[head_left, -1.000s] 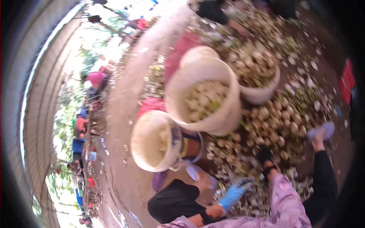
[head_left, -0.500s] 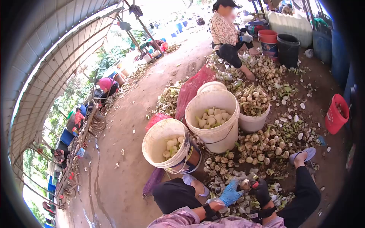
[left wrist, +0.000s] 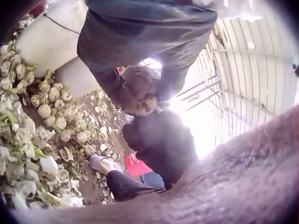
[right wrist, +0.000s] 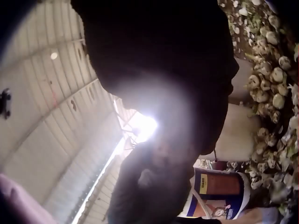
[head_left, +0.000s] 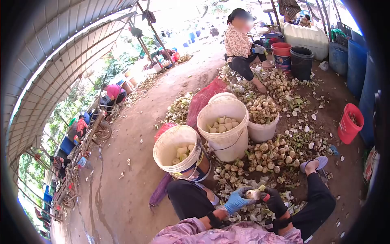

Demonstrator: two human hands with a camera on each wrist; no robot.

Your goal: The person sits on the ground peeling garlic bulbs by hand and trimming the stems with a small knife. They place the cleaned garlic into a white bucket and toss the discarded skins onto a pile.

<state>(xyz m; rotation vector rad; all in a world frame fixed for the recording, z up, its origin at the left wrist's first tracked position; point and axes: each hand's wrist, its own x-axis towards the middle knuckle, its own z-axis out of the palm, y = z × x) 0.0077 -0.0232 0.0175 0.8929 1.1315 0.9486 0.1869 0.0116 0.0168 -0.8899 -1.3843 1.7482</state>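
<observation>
My left hand (head_left: 237,201), in a blue glove, grips a whitish bulb (head_left: 255,193) with a short green stem. Against the bulb's right side is my right hand (head_left: 275,202), black-gloved, fingers curled around a small red object (head_left: 266,198) whose shape is mostly hidden. In the left wrist view the left hand (left wrist: 145,37) covers part of the bulb (left wrist: 139,86), and the dark right hand (left wrist: 161,144) is below it. Glare and shadow blur the right hand (right wrist: 163,56) in the right wrist view. Both hands are above scattered peelings (head_left: 248,213).
Ahead lies a heap of bulbs (head_left: 270,156). White buckets (head_left: 227,142) (head_left: 174,140) hold pale peeled bulbs; a smaller one (head_left: 264,132) holds untrimmed bulbs. A red bucket (head_left: 350,124) stands right. Beyond, a person (head_left: 239,44) squats beside more buckets (head_left: 301,63).
The right hand has come up from the pile to meet the left, and a bulb is now held there. Since half a second ago both hands have shifted slightly left and up in view.
</observation>
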